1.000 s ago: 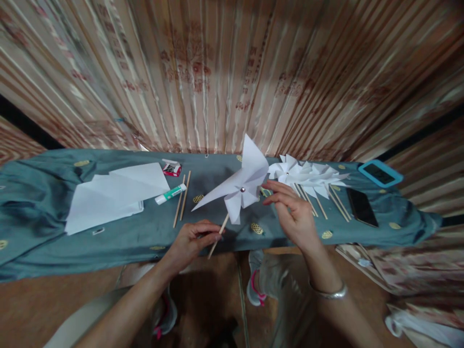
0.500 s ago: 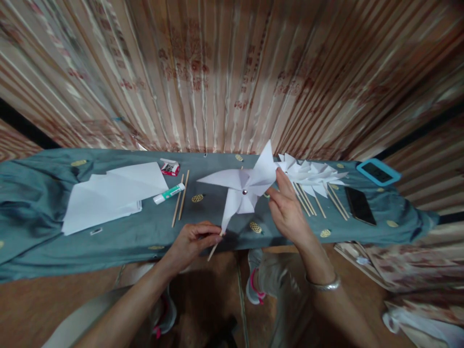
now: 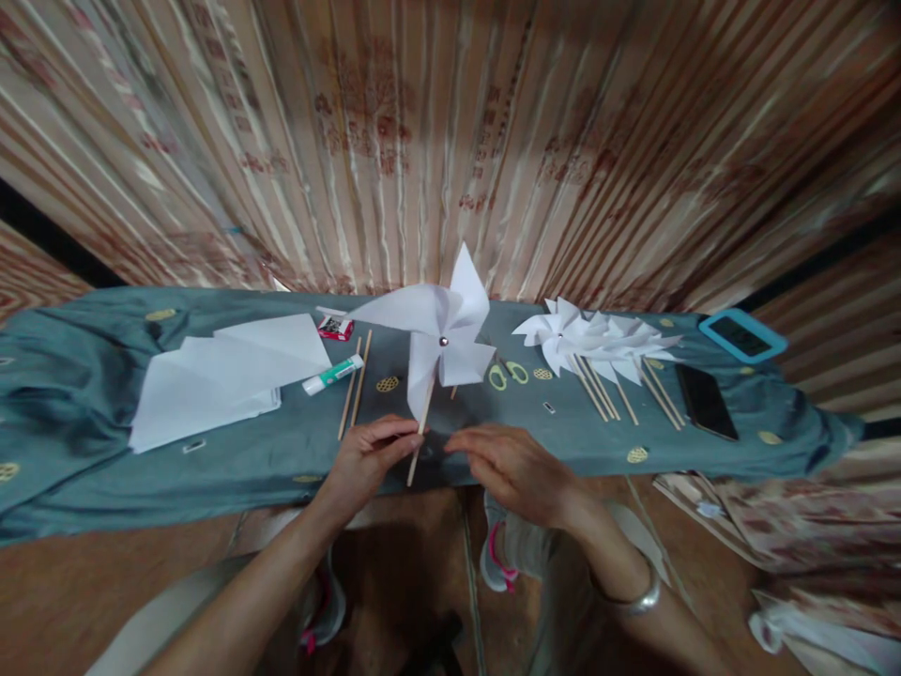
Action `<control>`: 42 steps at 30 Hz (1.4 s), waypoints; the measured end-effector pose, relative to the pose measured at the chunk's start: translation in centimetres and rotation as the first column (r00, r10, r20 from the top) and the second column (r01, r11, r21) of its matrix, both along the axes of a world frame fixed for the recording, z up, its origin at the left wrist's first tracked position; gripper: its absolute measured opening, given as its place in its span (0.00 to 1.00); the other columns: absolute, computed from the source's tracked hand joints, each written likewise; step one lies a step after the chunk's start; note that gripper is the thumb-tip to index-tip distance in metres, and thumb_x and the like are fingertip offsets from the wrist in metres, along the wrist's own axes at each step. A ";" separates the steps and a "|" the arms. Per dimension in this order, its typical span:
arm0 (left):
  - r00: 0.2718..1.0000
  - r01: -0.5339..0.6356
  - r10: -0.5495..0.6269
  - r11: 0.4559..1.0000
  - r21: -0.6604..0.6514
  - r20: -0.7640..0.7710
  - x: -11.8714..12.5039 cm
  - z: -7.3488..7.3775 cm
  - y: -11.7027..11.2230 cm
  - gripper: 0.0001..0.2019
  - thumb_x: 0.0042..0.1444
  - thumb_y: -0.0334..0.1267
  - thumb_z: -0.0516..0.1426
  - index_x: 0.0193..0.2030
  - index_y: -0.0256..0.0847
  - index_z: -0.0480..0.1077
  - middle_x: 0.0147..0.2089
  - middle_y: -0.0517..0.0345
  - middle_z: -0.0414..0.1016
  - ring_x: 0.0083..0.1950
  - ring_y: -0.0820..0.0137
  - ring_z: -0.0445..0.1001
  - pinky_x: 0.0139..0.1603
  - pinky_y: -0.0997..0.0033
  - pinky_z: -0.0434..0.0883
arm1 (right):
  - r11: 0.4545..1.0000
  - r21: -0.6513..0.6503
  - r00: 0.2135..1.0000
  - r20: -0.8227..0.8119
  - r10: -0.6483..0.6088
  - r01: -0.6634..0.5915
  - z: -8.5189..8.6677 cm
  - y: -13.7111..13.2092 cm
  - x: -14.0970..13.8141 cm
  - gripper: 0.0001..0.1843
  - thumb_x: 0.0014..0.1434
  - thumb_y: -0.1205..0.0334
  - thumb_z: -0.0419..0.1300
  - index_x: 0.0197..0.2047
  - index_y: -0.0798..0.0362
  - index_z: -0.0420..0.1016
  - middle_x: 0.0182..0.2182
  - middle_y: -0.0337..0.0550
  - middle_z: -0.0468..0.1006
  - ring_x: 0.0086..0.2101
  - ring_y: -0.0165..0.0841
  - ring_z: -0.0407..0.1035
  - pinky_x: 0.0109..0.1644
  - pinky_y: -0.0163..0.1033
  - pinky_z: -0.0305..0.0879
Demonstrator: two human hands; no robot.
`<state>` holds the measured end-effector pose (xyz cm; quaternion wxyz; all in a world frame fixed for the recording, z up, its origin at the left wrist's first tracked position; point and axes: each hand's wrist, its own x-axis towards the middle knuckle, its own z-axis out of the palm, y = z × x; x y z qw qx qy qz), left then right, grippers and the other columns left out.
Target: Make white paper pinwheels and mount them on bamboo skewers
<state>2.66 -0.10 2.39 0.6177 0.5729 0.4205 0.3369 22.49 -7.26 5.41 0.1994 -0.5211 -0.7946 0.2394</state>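
Note:
My left hand [image 3: 370, 460] pinches the lower stick of a white paper pinwheel [image 3: 459, 324] between thumb and fingers. The pinwheel stands tilted slightly to the right above the table, its blades facing me and a shiny pin at its centre. To the right of the stick is my right hand [image 3: 517, 469], its fingers stretched out towards the stick and apart from it, with nothing visible in them. Behind the pinwheel lie green-handled scissors [image 3: 508, 376], their blades partly hidden by the paper.
White paper sheets [image 3: 218, 385], a glue stick [image 3: 332, 375], a small red box [image 3: 335, 327] and loose wooden sticks [image 3: 360, 380] lie on the left. Several pinwheels [image 3: 598, 335] overlap on the right, beside a black phone [image 3: 706, 402] and a blue-framed device [image 3: 743, 336].
My right hand has let go of a blade and moved down to near the stick. The pinwheel has shifted left and stands more upright, and its blades have turned. The scissors now show.

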 end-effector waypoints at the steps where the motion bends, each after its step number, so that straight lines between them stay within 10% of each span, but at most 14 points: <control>1: 0.999 -0.031 0.030 0.999 -0.016 -0.010 0.1 0.1 0.0 0.09 0.42 0.40 0.65 0.32 0.40 0.81 0.33 0.55 0.79 0.36 0.69 0.73 0.40 0.72 0.69 | 0.999 -0.048 1.000 -0.008 -0.007 0.007 -0.1 -0.1 -0.3 0.15 0.64 0.66 0.50 0.50 0.53 0.74 0.44 0.46 0.80 0.45 0.35 0.73 0.51 0.42 0.65; 7: 0.997 -0.074 0.077 0.994 -0.078 0.029 0.8 0.4 0.3 0.11 0.40 0.42 0.65 0.32 0.41 0.81 0.37 0.54 0.82 0.40 0.66 0.75 0.45 0.70 0.70 | 0.972 -0.210 0.964 -0.221 -0.150 0.103 -1.5 0.5 -2.7 0.12 0.61 0.55 0.58 0.40 0.54 0.77 0.29 0.39 0.80 0.29 0.29 0.72 0.35 0.33 0.62; 14: 0.995 -0.066 0.071 0.994 -0.083 0.064 2.2 0.1 0.4 0.13 0.40 0.43 0.66 0.34 0.40 0.81 0.36 0.52 0.82 0.41 0.65 0.76 0.46 0.69 0.70 | 0.900 -0.403 0.710 -0.585 -0.393 0.166 -4.0 0.9 -3.4 0.11 0.55 0.54 0.61 0.35 0.54 0.76 0.25 0.37 0.76 0.23 0.26 0.68 0.29 0.32 0.64; 24: 0.988 -0.054 0.078 0.984 -0.169 0.135 3.6 0.2 0.3 0.20 0.35 0.47 0.69 0.36 0.39 0.80 0.38 0.51 0.82 0.39 0.66 0.76 0.45 0.68 0.71 | 0.891 -0.422 0.624 -0.654 -0.428 0.168 -3.6 1.4 -2.7 0.14 0.54 0.50 0.62 0.29 0.53 0.72 0.22 0.35 0.72 0.24 0.26 0.66 0.30 0.33 0.65; 33: 0.995 -0.078 0.085 0.991 -0.112 0.056 2.3 0.2 0.4 0.24 0.37 0.52 0.68 0.39 0.38 0.80 0.43 0.48 0.81 0.48 0.58 0.76 0.52 0.64 0.70 | 0.887 -0.400 0.691 -0.575 -0.439 0.230 -2.8 2.0 -1.0 0.13 0.55 0.52 0.61 0.30 0.54 0.73 0.21 0.35 0.73 0.23 0.26 0.67 0.29 0.31 0.64; 42: 0.994 -0.107 0.109 0.989 -0.106 0.022 1.4 0.1 0.4 0.22 0.37 0.51 0.68 0.38 0.39 0.80 0.41 0.49 0.82 0.46 0.60 0.77 0.48 0.67 0.71 | 0.841 -0.293 0.816 -0.240 -0.525 0.455 -5.5 0.8 4.1 0.10 0.57 0.56 0.57 0.31 0.54 0.74 0.22 0.38 0.77 0.24 0.29 0.71 0.29 0.33 0.64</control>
